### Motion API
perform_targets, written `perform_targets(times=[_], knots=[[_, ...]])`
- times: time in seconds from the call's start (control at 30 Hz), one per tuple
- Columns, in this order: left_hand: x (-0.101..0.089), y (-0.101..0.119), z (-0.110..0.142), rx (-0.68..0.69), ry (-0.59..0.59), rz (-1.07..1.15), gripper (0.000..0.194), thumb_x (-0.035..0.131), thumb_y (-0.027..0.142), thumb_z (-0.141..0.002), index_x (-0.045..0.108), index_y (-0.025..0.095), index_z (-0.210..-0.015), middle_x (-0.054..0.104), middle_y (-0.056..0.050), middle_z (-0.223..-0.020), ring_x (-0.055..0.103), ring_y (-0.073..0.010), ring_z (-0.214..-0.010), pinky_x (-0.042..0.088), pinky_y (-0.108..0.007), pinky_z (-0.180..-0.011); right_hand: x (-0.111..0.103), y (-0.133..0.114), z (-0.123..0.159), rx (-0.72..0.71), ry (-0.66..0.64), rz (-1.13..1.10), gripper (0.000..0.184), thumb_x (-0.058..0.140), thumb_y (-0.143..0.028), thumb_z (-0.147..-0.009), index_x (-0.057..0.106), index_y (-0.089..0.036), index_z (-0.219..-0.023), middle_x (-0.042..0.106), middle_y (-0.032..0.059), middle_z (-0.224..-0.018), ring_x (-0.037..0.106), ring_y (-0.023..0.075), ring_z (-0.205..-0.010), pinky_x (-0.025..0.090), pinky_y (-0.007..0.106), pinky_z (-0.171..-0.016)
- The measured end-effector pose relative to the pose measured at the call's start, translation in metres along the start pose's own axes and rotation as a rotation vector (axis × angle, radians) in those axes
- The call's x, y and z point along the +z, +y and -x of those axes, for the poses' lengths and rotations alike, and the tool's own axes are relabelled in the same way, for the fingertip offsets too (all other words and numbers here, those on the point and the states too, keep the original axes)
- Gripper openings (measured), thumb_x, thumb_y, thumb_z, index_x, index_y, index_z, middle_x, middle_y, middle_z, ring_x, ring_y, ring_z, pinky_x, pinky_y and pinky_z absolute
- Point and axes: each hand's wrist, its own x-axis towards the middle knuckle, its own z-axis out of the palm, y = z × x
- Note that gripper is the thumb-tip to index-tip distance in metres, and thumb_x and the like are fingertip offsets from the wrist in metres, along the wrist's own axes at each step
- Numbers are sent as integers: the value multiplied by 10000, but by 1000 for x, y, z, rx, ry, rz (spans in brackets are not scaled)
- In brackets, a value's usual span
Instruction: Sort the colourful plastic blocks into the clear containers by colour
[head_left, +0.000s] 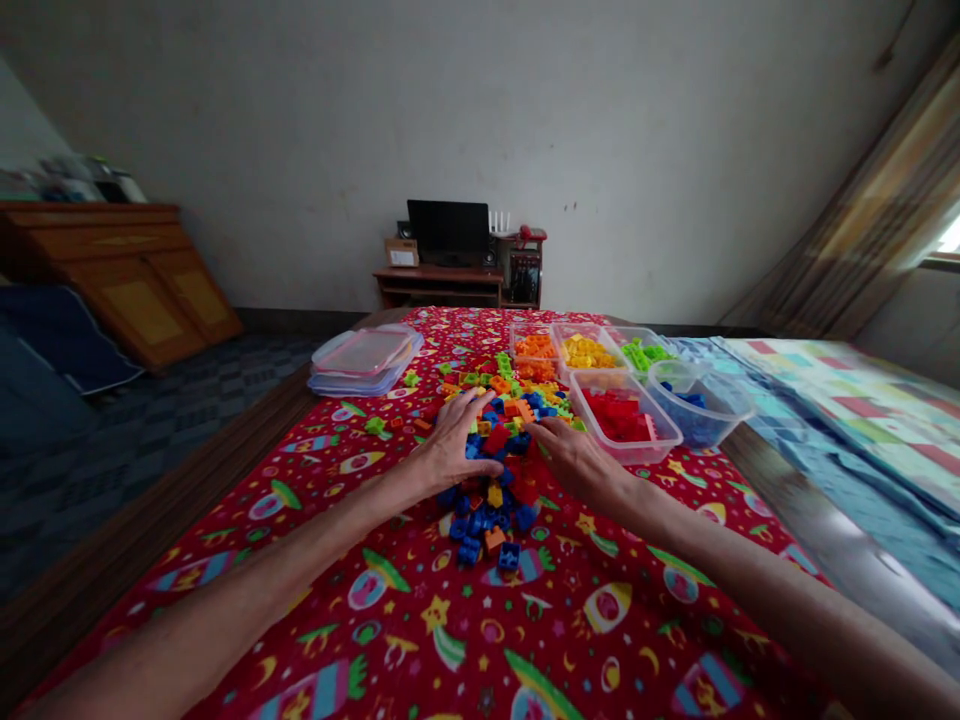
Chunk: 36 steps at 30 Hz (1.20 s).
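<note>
A mound of small mixed plastic toy bricks, mostly blue, orange and yellow point(487, 519), lies on a red cloth printed with rockets and stars point(457, 660), which covers a long table with a dark wooden edge point(259, 430). Taking the mound as the clock's centre, with twelve away from the person, a stack of translucent plastic lids point(365, 355) sits at ten to eleven. Clear plastic tubs run from one to three: orange bricks point(535, 348), yellow point(589, 352), lime green point(645, 354), red point(621, 414) and blue point(686, 398).

A black monitor point(450, 233) stands at twelve against a grey wall point(300, 150), a brown wooden cabinet point(124, 275) at ten, a patchwork-covered bed point(862, 400) at three, and a striped curtain point(840, 220) at two.

The left hand point(454, 440) arches over the mound's nine o'clock side, fingers parted from the thumb and apparently unladen. The right hand point(566, 450) reaches in at three, its fingers beside an orange brick point(520, 409); whether they grip it cannot be told.

Both hands hide part of the mound, the forearms are cut off at the lower edges, and the blurred items on the cabinet cannot be made out.
</note>
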Motion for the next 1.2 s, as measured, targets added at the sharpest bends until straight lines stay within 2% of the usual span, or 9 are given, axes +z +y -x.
perform_targets(times=[0.17, 0.33, 0.4, 0.47, 0.6, 0.73, 0.9, 1.07, 1.2], knots=[[3, 6, -24, -88, 168, 275, 758, 342, 664, -879, 292, 151, -1435, 383, -184, -1458, 372, -296, -1350, 308, -459, -1112, -15, -42, -9, -37, 63, 86, 434, 443, -105, -895, 448, -146, -1327, 506, 207, -1277, 549, 266, -1107, 505, 417, -868], [4, -8, -31, -220, 278, 564, 695, 254, 613, -922, 287, 141, -1431, 450, -196, -1414, 444, -270, -1309, 310, -473, -1109, -14, -92, 1, -438, -2, 41, 459, 444, -477, -929, 491, -212, -1301, 417, 177, -1418, 313, 320, -1359, 315, 552, -1061], [3, -16, -29, -248, 280, 595, 695, 263, 616, -919, 303, 143, -1426, 473, -193, -1399, 469, -267, -1290, 318, -475, -1105, -6, -98, 0, -581, -51, 34, 432, 406, -483, -943, 514, -237, -1281, 435, 150, -1421, 281, 309, -1381, 244, 584, -1087], [0, -23, -26, -252, 269, 598, 703, 269, 624, -913, 340, 131, -1409, 518, -190, -1362, 505, -267, -1257, 343, -469, -1091, 2, -94, -7, -608, -70, 56, 376, 396, -434, -959, 552, -227, -1231, 472, 137, -1399, 303, 301, -1372, 217, 597, -1093], [-10, -32, -22, -235, 206, 467, 650, 287, 601, -912, 522, 119, -1279, 596, -159, -1287, 537, -263, -1222, 369, -434, -1077, 11, -69, -28, -486, -12, 116, 268, 438, -333, -955, 604, -191, -1109, 447, 116, -1431, 310, 297, -1367, 205, 597, -1102], [-18, -31, -23, -155, 72, 266, 543, 352, 527, -894, 647, 140, -1135, 651, -129, -1220, 585, -266, -1151, 417, -418, -1032, 0, -39, -44, -296, 76, 137, 189, 461, -217, -932, 641, -172, -969, 512, 156, -1345, 364, 286, -1327, 267, 546, -1076], [-23, -23, -24, -35, 19, 174, 443, 413, 434, -879, 666, 149, -1104, 672, -125, -1177, 614, -256, -1099, 455, -395, -980, -29, -4, -47, -31, 99, -17, 216, 455, -97, -887, 652, -144, -961, 655, 128, -975, 585, 198, -940, 440, 327, -811], [-39, -9, -25, 21, 56, 117, 321, 481, 398, -872, 688, 179, -982, 698, -89, -1062, 634, -225, -1006, 477, -359, -916, -51, 13, -44, 101, 201, -147, 248, 438, -140, -879, 665, -136, -981, 612, 30, -685, 490, 98, -591, 320, 237, -586], [-43, 2, -24, 1, 40, 29, 216, 557, 358, -854, 681, 181, -837, 673, -47, -872, 630, -188, -839, 487, -307, -787, -52, 4, -51, 148, 107, -85, 239, 444, -172, -878, 682, -154, -894, 534, -4, -572, 385, 79, -512, 246, 243, -544]])
